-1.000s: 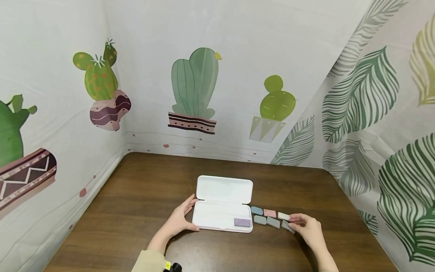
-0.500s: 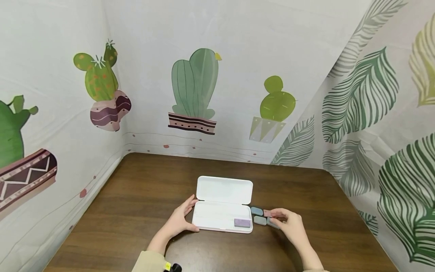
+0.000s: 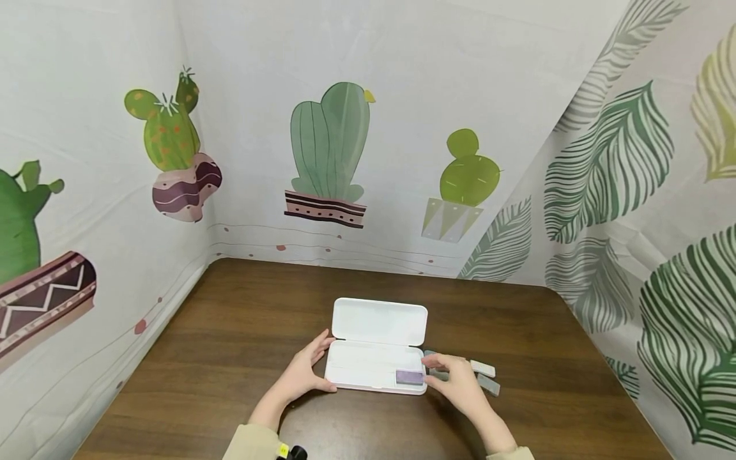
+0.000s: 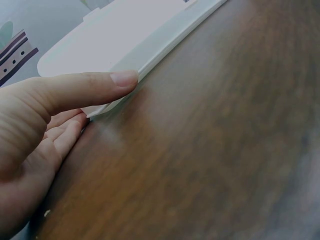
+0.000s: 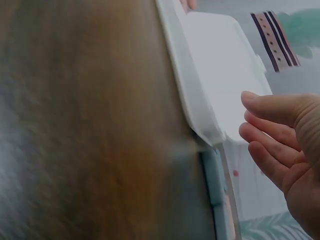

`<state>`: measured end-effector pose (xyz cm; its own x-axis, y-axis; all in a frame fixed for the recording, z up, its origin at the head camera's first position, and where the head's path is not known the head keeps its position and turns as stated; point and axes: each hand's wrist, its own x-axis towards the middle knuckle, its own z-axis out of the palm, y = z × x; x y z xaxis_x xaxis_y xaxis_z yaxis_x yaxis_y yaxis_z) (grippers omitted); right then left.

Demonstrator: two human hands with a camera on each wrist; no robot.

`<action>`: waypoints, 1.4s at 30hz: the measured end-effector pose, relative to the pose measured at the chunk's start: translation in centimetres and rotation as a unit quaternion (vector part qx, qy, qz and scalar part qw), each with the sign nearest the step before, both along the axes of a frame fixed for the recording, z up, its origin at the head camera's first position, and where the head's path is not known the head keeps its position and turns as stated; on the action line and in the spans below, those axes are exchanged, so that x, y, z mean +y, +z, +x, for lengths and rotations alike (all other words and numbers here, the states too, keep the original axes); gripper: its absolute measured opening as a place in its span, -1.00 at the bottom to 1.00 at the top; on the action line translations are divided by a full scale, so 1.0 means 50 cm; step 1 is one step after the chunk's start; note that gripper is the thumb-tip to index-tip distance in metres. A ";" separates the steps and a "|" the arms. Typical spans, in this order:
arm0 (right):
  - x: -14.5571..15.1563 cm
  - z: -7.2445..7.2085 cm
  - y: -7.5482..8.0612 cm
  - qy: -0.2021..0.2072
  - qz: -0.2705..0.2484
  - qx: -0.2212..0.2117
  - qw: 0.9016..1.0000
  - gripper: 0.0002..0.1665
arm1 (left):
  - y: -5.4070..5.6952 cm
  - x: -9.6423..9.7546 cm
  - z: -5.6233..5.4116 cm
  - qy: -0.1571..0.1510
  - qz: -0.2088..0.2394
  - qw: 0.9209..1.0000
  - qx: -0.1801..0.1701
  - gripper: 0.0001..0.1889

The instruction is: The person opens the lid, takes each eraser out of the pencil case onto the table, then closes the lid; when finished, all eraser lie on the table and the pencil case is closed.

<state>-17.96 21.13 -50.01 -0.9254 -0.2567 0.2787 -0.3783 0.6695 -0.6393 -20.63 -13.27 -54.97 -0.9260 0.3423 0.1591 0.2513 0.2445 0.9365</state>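
A white hinged pencil case (image 3: pixel 368 365) lies on the table with its lid (image 3: pixel 379 321) raised at the back. One purple block (image 3: pixel 410 377) sits in its right front corner. My left hand (image 3: pixel 301 370) holds the case's left end, thumb on the front rim (image 4: pixel 120 79) and fingers along the side. At the right end hovers my right hand (image 3: pixel 454 381), thumb and fingers apart; nothing shows between them in the right wrist view. It mostly covers the small coloured blocks beside the case; a blue block (image 5: pixel 212 175) peeks out in the right wrist view.
To the right of my right hand lie a white block (image 3: pixel 483 368) and a grey block (image 3: pixel 489 385). The brown wooden table (image 3: pixel 259 300) meets a printed cloth backdrop (image 3: pixel 247 160) with cacti and leaves.
My right hand has moved left from the far blocks, over the middle ones, to the case's right end. The white and far grey blocks are uncovered. The left hand stays put.
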 end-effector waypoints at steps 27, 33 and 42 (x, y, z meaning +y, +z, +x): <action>-0.041 0.008 -0.015 0.058 0.099 0.014 0.993 -0.64 | -0.002 0.000 -0.001 0.000 -0.005 1.000 0.010 0.24; -0.045 0.005 -0.016 0.063 0.107 0.010 0.992 -0.65 | -0.001 -0.001 -0.001 -0.001 -0.002 1.000 0.010 0.24; -0.047 0.000 -0.012 0.074 0.114 0.009 0.991 -0.67 | -0.001 -0.002 0.000 -0.003 0.002 1.000 0.011 0.24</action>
<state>-17.95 18.79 -50.64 -0.8687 -0.4468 0.2139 -0.4925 0.7321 -0.4706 -20.63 -13.37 -55.01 -0.9204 0.3464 0.1812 0.2734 0.2393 0.9316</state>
